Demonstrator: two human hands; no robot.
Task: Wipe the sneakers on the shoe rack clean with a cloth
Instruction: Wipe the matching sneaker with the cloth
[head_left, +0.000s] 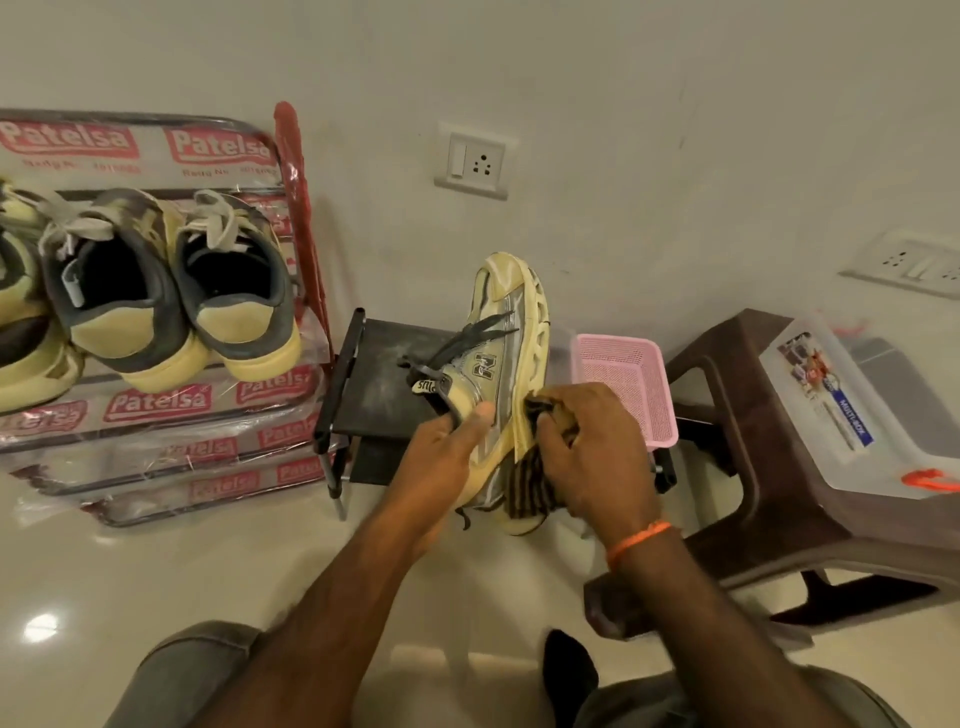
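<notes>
Above the floor, left hand grips the light, stiff sneaker at its heel; right hand fingers clamp the soft cloth on its sole.

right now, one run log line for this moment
step: wiping sole | left hand: holds sneaker | right hand: presses cloth on sole | pair on rack: untouched
</notes>
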